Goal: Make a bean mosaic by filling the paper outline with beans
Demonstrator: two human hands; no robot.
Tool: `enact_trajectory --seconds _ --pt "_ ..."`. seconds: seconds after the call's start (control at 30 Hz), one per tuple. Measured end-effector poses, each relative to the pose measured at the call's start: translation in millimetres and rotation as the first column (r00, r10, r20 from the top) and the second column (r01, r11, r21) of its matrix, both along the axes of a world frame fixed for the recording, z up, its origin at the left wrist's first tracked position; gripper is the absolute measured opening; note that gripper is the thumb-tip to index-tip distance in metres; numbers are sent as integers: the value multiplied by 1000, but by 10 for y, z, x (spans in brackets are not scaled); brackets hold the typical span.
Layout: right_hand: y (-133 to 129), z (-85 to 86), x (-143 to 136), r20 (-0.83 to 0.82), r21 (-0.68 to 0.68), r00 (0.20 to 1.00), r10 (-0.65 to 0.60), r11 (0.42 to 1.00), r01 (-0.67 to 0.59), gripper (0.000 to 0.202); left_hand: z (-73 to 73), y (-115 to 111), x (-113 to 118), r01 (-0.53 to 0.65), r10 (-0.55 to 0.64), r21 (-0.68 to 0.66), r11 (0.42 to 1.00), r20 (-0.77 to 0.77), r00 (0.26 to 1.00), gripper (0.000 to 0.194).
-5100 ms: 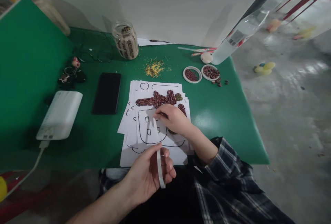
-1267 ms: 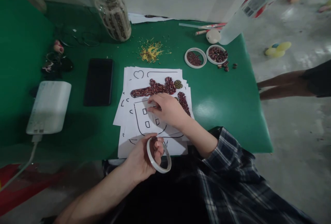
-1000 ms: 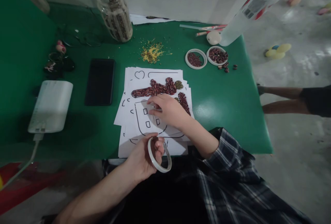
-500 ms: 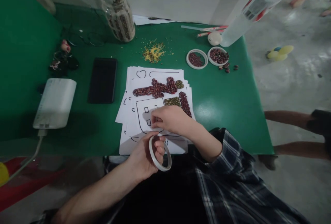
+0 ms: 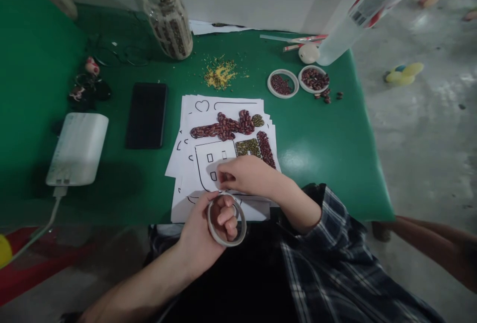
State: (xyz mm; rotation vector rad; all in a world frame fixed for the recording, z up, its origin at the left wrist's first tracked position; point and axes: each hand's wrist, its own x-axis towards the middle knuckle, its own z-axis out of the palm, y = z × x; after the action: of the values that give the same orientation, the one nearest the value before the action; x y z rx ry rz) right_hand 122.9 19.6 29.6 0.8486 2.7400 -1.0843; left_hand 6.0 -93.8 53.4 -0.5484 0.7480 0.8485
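My left hand (image 5: 203, 236) holds a round, clear lid with a pale rim (image 5: 242, 236), its fingers showing through the middle. Just above it, my right hand (image 5: 248, 176) is over the top sheet of paper (image 5: 203, 164), thumb and fingertips pinched together near a printed outline with small boxes. Whatever may be between those fingertips is hidden. Dark red kidney beans (image 5: 223, 126) cover a long shape on the sheet. Green mung beans (image 5: 248, 146) fill a block beside a strip of small red beans (image 5: 265, 148), partly behind my right hand.
Two shallow lids of beans, one with small red beans (image 5: 281, 84) and one with kidney beans (image 5: 314, 79), stand at the back right near a bottle (image 5: 346, 35). Yellow grains (image 5: 220, 73), a glass jar (image 5: 169, 25), a phone (image 5: 146, 116) and a power bank (image 5: 78, 149) lie around the papers.
My left hand has turned the lid so that its round opening faces the camera more. My right hand has barely moved. A bystander's legs at the right have shifted lower.
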Motion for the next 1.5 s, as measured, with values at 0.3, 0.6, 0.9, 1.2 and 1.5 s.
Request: enact_trajectory --seconds 0.3,0.6,0.9,1.2,1.5 --pt "-3 53 -16 68 8 997 39 999 -39 2 4 33 32 65 -54 92 994 -120 991 38" --pt "-56 259 -174 287 39 948 138 987 -156 16 -25 -46 73 361 -216 310 879 -417 883 32" --pt "-54 305 -384 513 25 847 135 985 -172 20 -39 -94 52 710 -389 409 573 -627 675 27" --pt "-74 348 -483 608 23 778 155 977 -213 21 -45 -47 97 977 -178 141 161 -969 169 37" --pt "-73 309 -501 647 -3 742 174 974 -226 18 43 -135 317 918 479 -216 -332 -877 -33 22"
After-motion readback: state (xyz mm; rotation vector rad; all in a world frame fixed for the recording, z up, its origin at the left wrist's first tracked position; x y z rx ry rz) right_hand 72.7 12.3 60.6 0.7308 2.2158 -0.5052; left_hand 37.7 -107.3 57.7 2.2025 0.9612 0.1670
